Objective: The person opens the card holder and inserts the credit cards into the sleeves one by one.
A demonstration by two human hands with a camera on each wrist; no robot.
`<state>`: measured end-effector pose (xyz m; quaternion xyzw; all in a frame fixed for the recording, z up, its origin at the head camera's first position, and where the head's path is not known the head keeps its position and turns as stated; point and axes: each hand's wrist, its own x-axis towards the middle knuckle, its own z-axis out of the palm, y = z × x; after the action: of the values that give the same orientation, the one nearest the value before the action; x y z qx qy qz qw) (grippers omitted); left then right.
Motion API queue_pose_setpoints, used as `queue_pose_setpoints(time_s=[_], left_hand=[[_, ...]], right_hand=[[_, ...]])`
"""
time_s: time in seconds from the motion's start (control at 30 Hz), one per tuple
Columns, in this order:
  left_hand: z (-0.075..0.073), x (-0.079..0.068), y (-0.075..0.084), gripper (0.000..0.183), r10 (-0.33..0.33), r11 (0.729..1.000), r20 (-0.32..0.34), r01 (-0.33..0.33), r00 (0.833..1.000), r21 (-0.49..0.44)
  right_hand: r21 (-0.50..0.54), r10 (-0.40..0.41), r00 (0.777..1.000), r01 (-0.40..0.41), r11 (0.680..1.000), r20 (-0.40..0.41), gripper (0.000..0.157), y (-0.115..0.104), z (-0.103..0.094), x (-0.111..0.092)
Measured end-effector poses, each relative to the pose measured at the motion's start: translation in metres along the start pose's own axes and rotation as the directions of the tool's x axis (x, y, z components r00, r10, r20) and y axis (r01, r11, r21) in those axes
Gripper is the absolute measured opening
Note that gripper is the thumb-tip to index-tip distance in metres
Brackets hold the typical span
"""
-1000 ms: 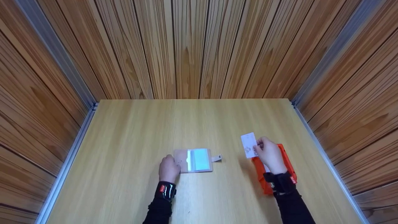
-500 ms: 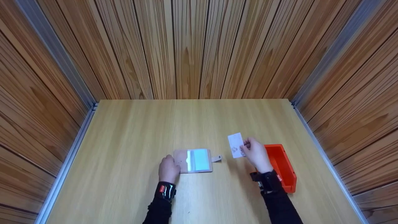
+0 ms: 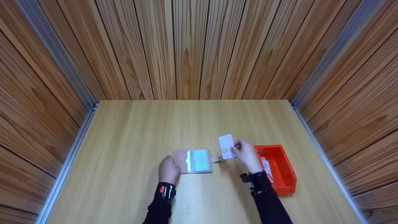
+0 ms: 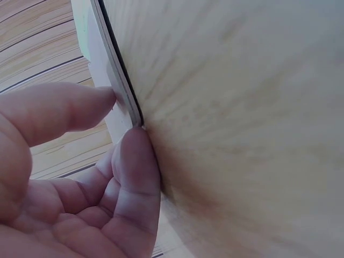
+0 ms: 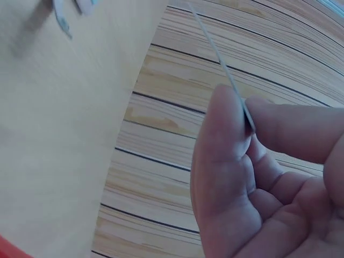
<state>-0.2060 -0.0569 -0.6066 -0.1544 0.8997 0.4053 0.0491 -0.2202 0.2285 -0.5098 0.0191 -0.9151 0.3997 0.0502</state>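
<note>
A pinkish card holder [image 3: 182,161] lies spread on the table, its clear sleeves [image 3: 200,161] looking light blue. A short snap strap [image 3: 215,159] sticks out from its right side. At its left edge my left hand [image 3: 168,169] pinches the cover; in the left wrist view the thumb lies on the cover [image 4: 119,80] with curled fingers at its edge. My right hand [image 3: 248,156] pinches a white printed card [image 3: 226,146] by its lower right side, above the table and overlapping the strap's tip. The right wrist view shows this card [image 5: 226,67] edge-on between thumb and forefinger.
An orange-red bin [image 3: 289,165] stands to the right of my right forearm, with white cards [image 3: 266,168] inside along its left wall. Wood-panelled walls [image 3: 192,49] with metal corner rails enclose the table [image 3: 124,130] at the back and both sides.
My right hand has carried the card left from over the bin toward the card holder, uncovering the bin and the cards in it. My left hand has stayed at the card holder's edge.
</note>
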Motion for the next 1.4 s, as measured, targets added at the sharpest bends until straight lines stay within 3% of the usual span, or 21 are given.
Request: queue_pose_setpoints(time_s=[0.37,0.57,0.83,1.2,1.4], left_hand=[[0.001,-0.002,0.000,0.018,0.035,0.999,-0.035,-0.034,0.999,0.036],[0.001,-0.001,0.001,0.021,0.012,0.999,-0.027,-0.011,1.000,0.031],[0.000,-0.003,0.000,0.023,0.036,0.999,-0.047,-0.034,0.998,0.032],[-0.007,-0.004,0.008,0.031,0.039,0.998,-0.049,-0.037,0.998,0.041],[-0.011,-0.007,0.014,0.038,0.106,0.994,-0.120,-0.102,0.987,0.034]], right_hand=[[0.044,0.012,0.999,-0.014,0.999,0.035,0.009,-0.001,0.030,0.002],[0.051,0.047,0.997,-0.050,0.997,0.060,0.008,-0.003,0.041,0.003],[0.060,-0.004,0.999,0.002,0.998,0.046,0.009,-0.004,0.049,0.002],[0.066,0.009,0.998,-0.013,0.998,0.060,0.009,-0.005,0.056,0.001],[0.062,-0.040,0.998,0.037,0.997,0.043,0.009,-0.005,0.058,0.000]])
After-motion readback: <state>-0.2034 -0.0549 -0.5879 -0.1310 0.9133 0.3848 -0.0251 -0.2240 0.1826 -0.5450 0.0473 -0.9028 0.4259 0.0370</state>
